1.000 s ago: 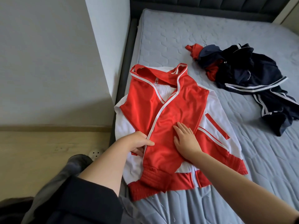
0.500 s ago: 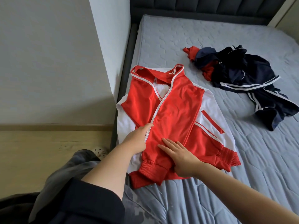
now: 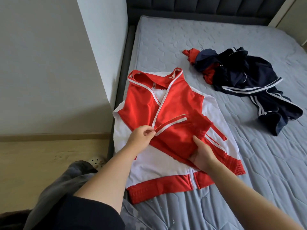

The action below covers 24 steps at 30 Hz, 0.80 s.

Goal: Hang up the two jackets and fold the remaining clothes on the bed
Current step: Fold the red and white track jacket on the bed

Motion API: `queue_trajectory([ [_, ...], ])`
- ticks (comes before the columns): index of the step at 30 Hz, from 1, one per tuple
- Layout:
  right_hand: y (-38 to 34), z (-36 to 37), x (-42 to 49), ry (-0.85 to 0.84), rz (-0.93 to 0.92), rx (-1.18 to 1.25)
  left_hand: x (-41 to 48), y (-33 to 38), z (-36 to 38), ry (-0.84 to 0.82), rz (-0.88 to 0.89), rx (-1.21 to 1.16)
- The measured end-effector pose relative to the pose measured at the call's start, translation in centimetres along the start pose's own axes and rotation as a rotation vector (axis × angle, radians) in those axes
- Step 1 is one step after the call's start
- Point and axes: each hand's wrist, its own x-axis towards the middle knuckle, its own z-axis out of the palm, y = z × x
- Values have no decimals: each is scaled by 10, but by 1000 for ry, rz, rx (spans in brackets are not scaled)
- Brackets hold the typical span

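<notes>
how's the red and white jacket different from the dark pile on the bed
The red jacket is spread flat at the near edge of the bed; the dark pile lies crumpled farther back. Both hands grip the red jacket, left hand, right hand; nothing touches the dark pile. The red jacket is red and white; the dark pile is mostly navy. Both have white stripes.

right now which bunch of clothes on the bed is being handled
The red and white clothes near the bed's left edge: the left hand pinches a white-trimmed edge, the right hand holds the fold. The dark navy pile lies untouched.
</notes>
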Motion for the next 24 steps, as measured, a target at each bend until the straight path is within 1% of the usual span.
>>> queue_trajectory([
  [2, 0, -7, 8, 120, -5, -27, 3, -3, 8, -13, -58, 71],
  [4, -2, -12, 14, 206, -12, -71, 3, -8, 17, -22, -161, 116],
  [7, -14, -12, 24, 265, -15, -7, 2, -10, 27, -78, -318, -34],
  [9, -27, -12, 33, 343, -25, 55, 5, -7, 31, -127, -399, -197],
  [11, -39, -14, 41, 424, -3, 59, 7, -3, 32, -158, -451, -345],
  [13, -47, -18, 48, 469, -45, 35, 7, 0, 34, -170, -470, -379],
  [14, -50, -21, 50, 521, -118, 6, 7, 0, 35, -169, -468, -360],
  [17, -55, -37, 44, 821, -354, -206, 6, -3, 37, -146, -403, -218],
  [18, -56, -43, 39, 875, -399, -279, 6, -4, 39, -139, -358, -154],
  [20, -55, -54, 36, 884, -439, -523, 5, -4, 43, -143, -252, -12],
  [22, -51, -60, 34, 809, -396, -873, 4, -4, 46, -153, -191, 83],
  [24, -49, -61, 28, 734, -362, -1133, 4, -4, 47, -151, -176, 125],
])
